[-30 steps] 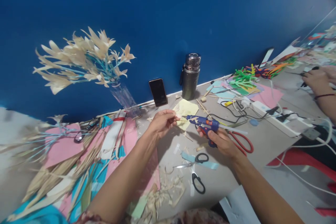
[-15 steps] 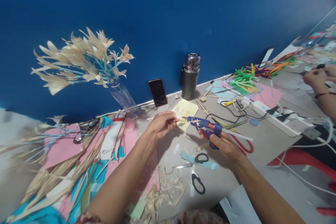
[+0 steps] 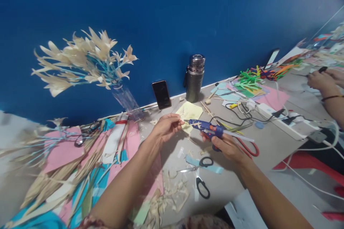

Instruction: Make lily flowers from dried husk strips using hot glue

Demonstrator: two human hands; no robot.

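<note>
A deep blue wall (image 3: 172,14) is being seen behind a grey table (image 3: 268,143), whose far edge is being met by it. The wall is being lit more brightly toward its upper right corner. Beyond the table's near right edge, a red chair (image 3: 306,166) is being partly shown.

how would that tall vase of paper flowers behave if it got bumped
The vase looks narrow and clear, with a wide spray of paper flowers leaning left, so it probably tips easily. It seems light, and the flowers likely bend or crush readily.
</note>
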